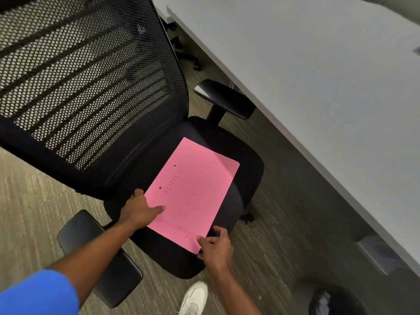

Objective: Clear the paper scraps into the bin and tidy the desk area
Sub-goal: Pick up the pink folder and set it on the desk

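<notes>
While the pink sheet (pixel 193 192) lies flat on the seat of the black office chair (pixel 227 142), I have both hands on its near edge. My left hand (pixel 138 210) rests on the near left corner, thumb pressed on top, fingers hidden beneath or beside the paper. My right hand (pixel 216 244) pinches the near right corner between thumb and curled fingers. I judge this as the pick-up step: lifting the sheet clear of the seat, then carrying it right toward the dark bin (pixel 334 298) by the carpet's lower right edge, which seems to hold something pale already. The grey surface (pixel 318 76) runs diagonally above the chair, bare where visible. Striped carpet (pixel 27 201) covers the floor.
</notes>
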Action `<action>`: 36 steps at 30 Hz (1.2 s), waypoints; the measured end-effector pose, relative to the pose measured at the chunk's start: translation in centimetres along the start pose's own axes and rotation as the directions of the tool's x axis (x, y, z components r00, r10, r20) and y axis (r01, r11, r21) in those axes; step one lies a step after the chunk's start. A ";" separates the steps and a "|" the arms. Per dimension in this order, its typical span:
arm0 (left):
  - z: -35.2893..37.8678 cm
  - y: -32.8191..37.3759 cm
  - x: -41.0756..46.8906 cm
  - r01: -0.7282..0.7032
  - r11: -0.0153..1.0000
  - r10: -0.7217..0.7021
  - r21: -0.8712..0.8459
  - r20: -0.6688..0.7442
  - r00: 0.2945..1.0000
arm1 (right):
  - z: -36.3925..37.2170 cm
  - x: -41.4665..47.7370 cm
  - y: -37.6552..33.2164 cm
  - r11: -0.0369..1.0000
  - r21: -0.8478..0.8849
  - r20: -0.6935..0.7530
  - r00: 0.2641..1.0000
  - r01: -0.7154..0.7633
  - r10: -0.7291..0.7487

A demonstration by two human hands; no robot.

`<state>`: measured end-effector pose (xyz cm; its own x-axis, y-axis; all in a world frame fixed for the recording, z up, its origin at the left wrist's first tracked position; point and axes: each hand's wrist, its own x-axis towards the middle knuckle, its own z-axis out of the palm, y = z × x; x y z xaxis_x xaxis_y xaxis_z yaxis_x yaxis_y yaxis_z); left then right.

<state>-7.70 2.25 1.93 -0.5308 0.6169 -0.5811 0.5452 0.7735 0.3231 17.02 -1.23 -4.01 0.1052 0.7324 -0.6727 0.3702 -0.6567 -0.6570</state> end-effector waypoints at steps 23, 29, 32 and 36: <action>0.6 1.7 -17.1 -0.182 0.982 0.184 -0.059 0.025 0.983 | -18.6 -10.2 -0.1 0.977 -0.096 -0.014 0.981 0.193 -0.195; 0.5 3.5 -23.7 -0.274 0.941 0.269 -0.197 -0.052 0.962 | -24.2 -15.1 -1.0 0.970 -0.027 -0.018 0.970 0.240 -0.241; 0.3 5.5 -27.0 -0.330 0.907 0.315 -0.262 -0.099 0.944 | -27.8 -17.6 -1.7 0.965 -0.014 -0.004 0.965 0.262 -0.262; 0.5 9.3 -31.4 -0.420 0.851 0.398 -0.315 -0.136 0.907 | -33.2 -20.3 -2.6 0.951 0.034 -0.007 0.952 0.307 -0.307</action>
<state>14.36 -10.00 22.74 -0.3533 0.8871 -0.2971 0.4823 0.4448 0.7547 44.60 -8.40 22.66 -0.0072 0.8997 -0.4364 0.3532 -0.4060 -0.8428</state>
